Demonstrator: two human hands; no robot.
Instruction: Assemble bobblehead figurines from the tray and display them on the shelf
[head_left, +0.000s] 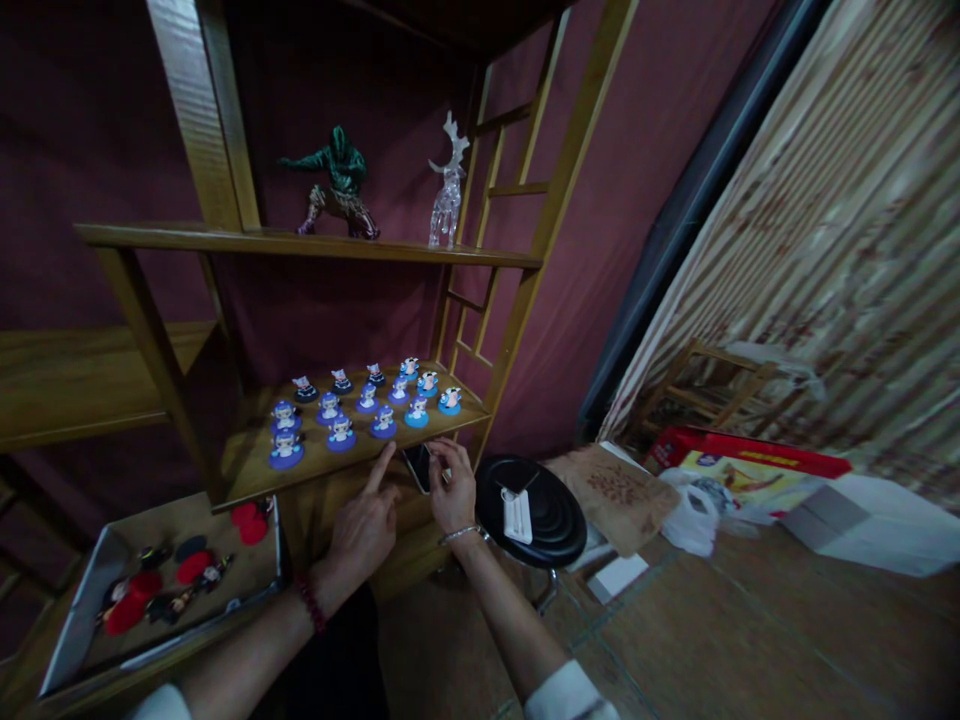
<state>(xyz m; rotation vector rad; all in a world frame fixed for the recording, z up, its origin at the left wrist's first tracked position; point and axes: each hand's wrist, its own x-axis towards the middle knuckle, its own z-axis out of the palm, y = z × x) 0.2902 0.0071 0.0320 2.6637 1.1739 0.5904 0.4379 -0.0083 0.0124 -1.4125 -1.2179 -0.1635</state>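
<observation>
My left hand points up with its index finger stretched out and the other fingers partly curled; nothing shows in it. The fingertip is just below the shelf's front edge. Beside it, my right hand has its fingers closed at the edge of a phone, a thin dark rectangle with a pale rim. On the shelf above stand small figurines in rows: several on purple bases, several on light blue bases, and three on black bases at the back.
A box with red-based and dark figurines lies lower left. Above are a green hooded statue and a clear deer. A black stool bears a white item. Bags and boxes lie on the floor right.
</observation>
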